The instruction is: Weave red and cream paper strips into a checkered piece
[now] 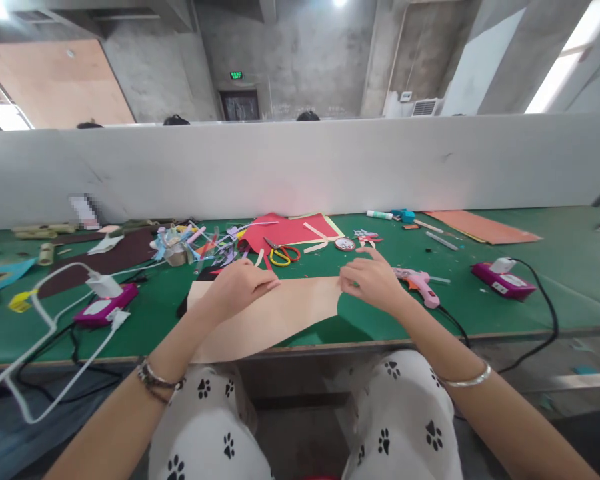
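Nearest the camera, low in the middle of the frame, a tan sheet (275, 320) lies across the front of the green counter (530, 313), its lower left corner hanging over the near edge above the person's knees. Both hands work its upper edge. The left hand (240, 283) is curled down on the edge left of centre, its grip closed narrow on the paper. The right hand (373, 280) pinches the sheet's upper right corner between thumb and fingers, one finger pointing away. This looks like lining up or creasing that top edge. To do it well, the left hand should pin the paper flat while the right draws the corner taut and level, so the edge runs straight and no ripple forms between them; the overhanging part should be slid fully onto the counter first, since it can drag the sheet askew. Just right of the right hand lies a pink glue gun (420, 281), whose cord should stay off the paper. Farther back are the scissors (281, 254) on red card (290, 230), and paper scraps (200, 243) to their left.
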A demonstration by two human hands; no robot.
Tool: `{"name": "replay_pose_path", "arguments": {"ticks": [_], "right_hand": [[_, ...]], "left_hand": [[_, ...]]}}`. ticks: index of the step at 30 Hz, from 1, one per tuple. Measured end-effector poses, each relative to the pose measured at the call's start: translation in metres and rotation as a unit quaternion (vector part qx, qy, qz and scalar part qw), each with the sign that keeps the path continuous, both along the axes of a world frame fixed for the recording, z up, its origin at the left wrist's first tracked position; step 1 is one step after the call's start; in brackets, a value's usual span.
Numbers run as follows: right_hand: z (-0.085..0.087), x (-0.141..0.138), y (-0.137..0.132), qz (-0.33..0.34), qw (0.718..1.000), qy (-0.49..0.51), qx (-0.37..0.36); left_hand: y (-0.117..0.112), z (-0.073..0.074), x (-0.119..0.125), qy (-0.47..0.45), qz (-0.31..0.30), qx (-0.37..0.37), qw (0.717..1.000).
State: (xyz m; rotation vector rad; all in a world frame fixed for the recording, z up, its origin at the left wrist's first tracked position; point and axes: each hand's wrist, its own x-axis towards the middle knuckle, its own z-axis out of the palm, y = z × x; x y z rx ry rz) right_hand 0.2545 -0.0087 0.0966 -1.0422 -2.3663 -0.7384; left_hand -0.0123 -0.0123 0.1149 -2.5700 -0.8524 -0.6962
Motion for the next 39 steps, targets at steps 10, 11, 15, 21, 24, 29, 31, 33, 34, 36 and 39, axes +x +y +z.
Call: {"name": "replay_pose_path", "arguments": {"ticks": [10, 11, 15, 21, 24, 29, 31, 33, 34, 36, 39], "right_hand": [[-0.004, 0.003, -0.008, 0.011, 0.987, 0.161, -0.008], [-0.002, -0.007, -0.009, 0.025, 0.989, 0.140, -0.028], [0.001, -0.036, -0.006, 0.048, 0.990, 0.068, -0.112], [0.006, -0.055, -0.008, 0.036, 0.984, 0.040, -0.169], [0.009, -0.051, -0.008, 0.034, 0.980, 0.048, -0.188], [0.007, -0.023, -0.005, 0.057, 0.965, 0.102, -0.237], [0.006, -0.011, -0.005, 0.056, 0.960, 0.120, -0.247], [0.007, 0.000, -0.007, 0.046, 0.958, 0.129, -0.251], [0.008, 0.004, -0.008, 0.039, 0.958, 0.131, -0.253], [0.010, 0.012, -0.010, 0.022, 0.958, 0.134, -0.253], [0.014, 0.017, -0.011, -0.003, 0.963, 0.143, -0.228]], "left_hand": [[0.002, 0.007, -0.011, 0.027, 0.008, 0.030, 0.999], [0.001, 0.007, -0.006, 0.033, -0.005, 0.028, 0.999], [-0.001, 0.008, 0.009, 0.049, -0.024, 0.051, 0.997], [0.000, 0.000, 0.036, 0.090, -0.027, 0.184, 0.979], [0.003, -0.003, 0.037, 0.081, -0.023, 0.238, 0.968], [0.009, -0.004, 0.007, 0.091, -0.017, 0.273, 0.957], [0.011, -0.003, -0.011, 0.104, -0.007, 0.274, 0.956], [0.013, -0.003, -0.029, 0.117, 0.025, 0.258, 0.959], [0.013, -0.003, -0.039, 0.120, 0.049, 0.251, 0.959], [0.014, -0.003, -0.055, 0.112, 0.095, 0.247, 0.958], [0.013, -0.003, -0.070, 0.073, 0.137, 0.260, 0.953]]}}
